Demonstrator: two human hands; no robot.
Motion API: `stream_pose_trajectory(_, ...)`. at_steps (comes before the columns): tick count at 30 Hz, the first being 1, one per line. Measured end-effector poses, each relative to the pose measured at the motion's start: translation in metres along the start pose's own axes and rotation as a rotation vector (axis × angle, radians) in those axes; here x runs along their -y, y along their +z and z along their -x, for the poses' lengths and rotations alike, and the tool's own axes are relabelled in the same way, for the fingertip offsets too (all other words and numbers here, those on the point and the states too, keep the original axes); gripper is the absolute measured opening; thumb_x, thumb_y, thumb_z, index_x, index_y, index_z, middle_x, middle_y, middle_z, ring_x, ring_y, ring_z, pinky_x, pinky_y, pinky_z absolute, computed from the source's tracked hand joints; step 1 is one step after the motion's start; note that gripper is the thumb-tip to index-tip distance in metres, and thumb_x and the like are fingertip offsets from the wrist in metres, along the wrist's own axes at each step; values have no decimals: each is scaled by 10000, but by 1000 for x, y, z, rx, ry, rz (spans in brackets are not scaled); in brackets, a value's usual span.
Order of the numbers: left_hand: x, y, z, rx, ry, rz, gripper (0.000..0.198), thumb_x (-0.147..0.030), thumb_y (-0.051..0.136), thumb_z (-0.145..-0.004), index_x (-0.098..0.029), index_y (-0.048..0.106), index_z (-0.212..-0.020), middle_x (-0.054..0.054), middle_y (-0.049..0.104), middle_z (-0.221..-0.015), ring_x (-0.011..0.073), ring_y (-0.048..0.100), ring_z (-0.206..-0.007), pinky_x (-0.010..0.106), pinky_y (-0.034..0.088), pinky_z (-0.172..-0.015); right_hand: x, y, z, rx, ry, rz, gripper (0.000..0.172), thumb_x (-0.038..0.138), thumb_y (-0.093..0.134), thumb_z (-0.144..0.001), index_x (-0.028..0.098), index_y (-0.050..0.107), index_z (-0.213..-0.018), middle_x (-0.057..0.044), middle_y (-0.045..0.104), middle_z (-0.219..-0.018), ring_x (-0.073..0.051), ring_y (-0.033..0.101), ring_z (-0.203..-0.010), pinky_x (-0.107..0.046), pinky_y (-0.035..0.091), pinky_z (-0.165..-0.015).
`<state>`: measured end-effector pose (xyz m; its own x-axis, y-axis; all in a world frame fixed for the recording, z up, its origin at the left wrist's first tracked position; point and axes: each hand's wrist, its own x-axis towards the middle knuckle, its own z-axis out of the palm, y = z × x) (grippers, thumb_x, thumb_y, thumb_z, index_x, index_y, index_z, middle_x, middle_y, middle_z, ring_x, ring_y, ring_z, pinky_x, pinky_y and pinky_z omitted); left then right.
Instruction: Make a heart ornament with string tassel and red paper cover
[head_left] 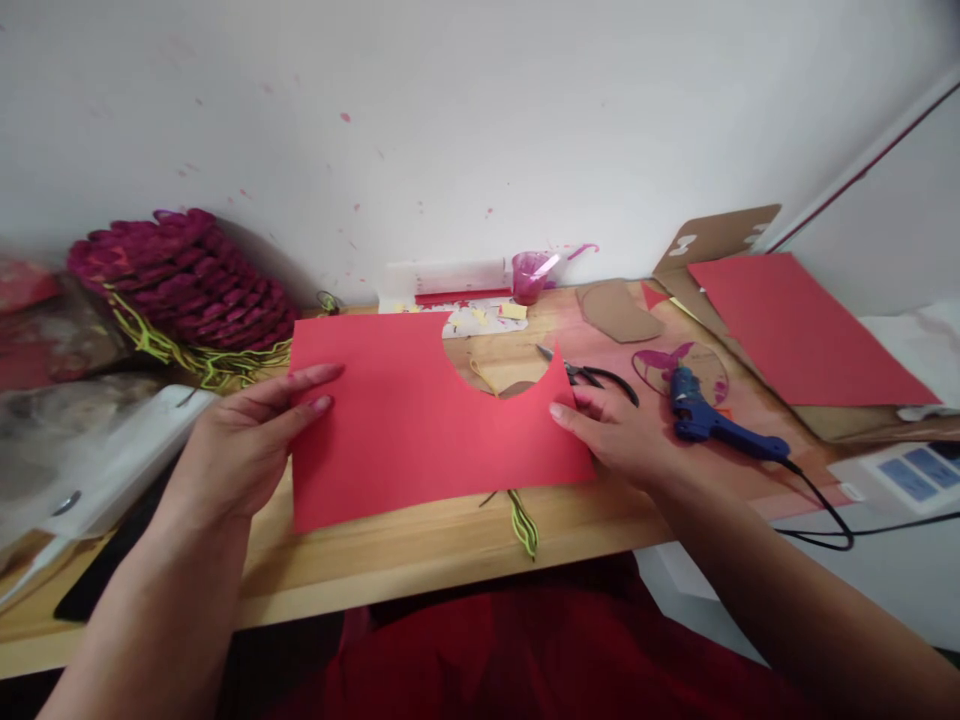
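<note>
A sheet of red paper (397, 430) is held up over the wooden table, with a rounded piece cut out of its upper right edge. My left hand (255, 430) pinches its left edge, thumb and fingers on the front. At the right edge, my right hand (607, 425) grips the paper with the thumb in front and the other fingers mostly behind. Dark-handled pliers or cutters (592, 376) lie just behind my right hand. Green cords (523, 525) poke out below the sheet's lower edge.
A blue glue gun (712, 420) with a black cord lies at the right, near another red sheet (810, 325) on cardboard. Behind stand a purple-stained cup (530, 277) and a cardboard piece (619, 310). At left are a magenta layered bundle (187, 285) and a white power strip (131, 465).
</note>
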<state>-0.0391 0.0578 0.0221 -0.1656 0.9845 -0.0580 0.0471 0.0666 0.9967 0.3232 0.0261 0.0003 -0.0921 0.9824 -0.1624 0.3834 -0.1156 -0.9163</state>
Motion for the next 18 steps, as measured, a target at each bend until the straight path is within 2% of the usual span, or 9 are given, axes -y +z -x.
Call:
stream_pose_trajectory(4,0,3,-4,-17,-14,-39,522,-320,926,-590,-222,790,-1084,36,769,-1082,67,626,-727,101,503,-612,0,-4,-8,-84,-51,160,224,401,608,-876,214,638,-757,-23,637,-708,-209,589,-734,-315,458,-630)
stream_pose_trajectory(11,0,4,-3,-20,-135,-21,637,-339,939,-558,-231,760,-1159,7,757,-865,83,643,-641,137,536,-558,11,-5,-14,-120,-97,484,272,368,550,-891,213,553,-668,-8,586,-631,-167,498,-608,-299,345,-561)
stream_pose_trajectory(18,3,6,-5,-8,-101,-50,618,-346,920,-596,-236,751,-1179,6,752,-858,74,640,-621,115,517,-530,9,-4,-17,-130,-79,518,223,369,528,-903,202,592,-769,-56,681,-772,-200,581,-695,-313,373,-608)
